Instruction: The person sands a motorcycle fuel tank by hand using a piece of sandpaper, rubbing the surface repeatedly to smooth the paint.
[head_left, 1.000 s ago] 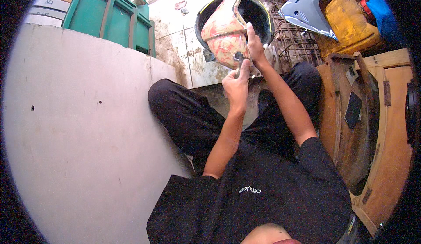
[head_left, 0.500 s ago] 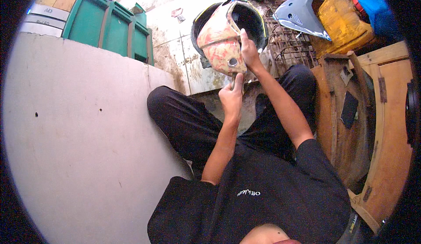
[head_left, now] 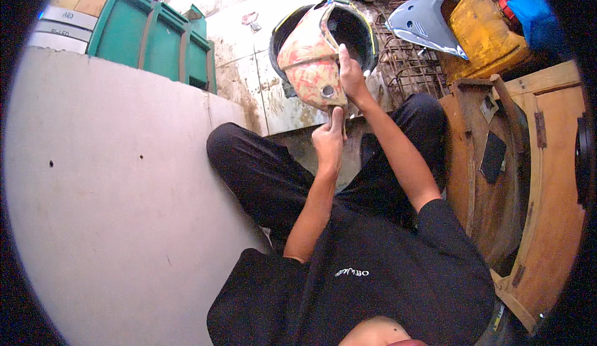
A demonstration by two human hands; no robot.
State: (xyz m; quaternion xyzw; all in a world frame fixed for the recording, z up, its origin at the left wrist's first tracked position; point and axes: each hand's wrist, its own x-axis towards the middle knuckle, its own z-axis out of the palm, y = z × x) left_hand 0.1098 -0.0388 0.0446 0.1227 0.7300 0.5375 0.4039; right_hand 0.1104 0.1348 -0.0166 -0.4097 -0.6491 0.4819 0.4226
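A curved body panel (head_left: 308,60), cream with worn red patches and a round hole near its lower end, stands tilted over a black basin (head_left: 360,25). My right hand (head_left: 350,75) grips the panel's right edge. My left hand (head_left: 328,137) is just below the panel's lower tip, fingers closed with the thumb pressed up against the tip; whether it holds something small I cannot tell. I sit with black-trousered legs spread on the wet tiled floor (head_left: 261,84).
A pale wall (head_left: 106,190) fills the left. Green crates (head_left: 155,35) stand at the back left. Behind the basin lie a wire rack (head_left: 407,63), a grey scooter panel (head_left: 429,19) and a yellow jerrycan (head_left: 488,32). Wooden frames (head_left: 528,178) crowd the right.
The panel has shifted a little lower and left in my right hand's grip. My left hand has slid down from the round hole to the panel's lower tip.
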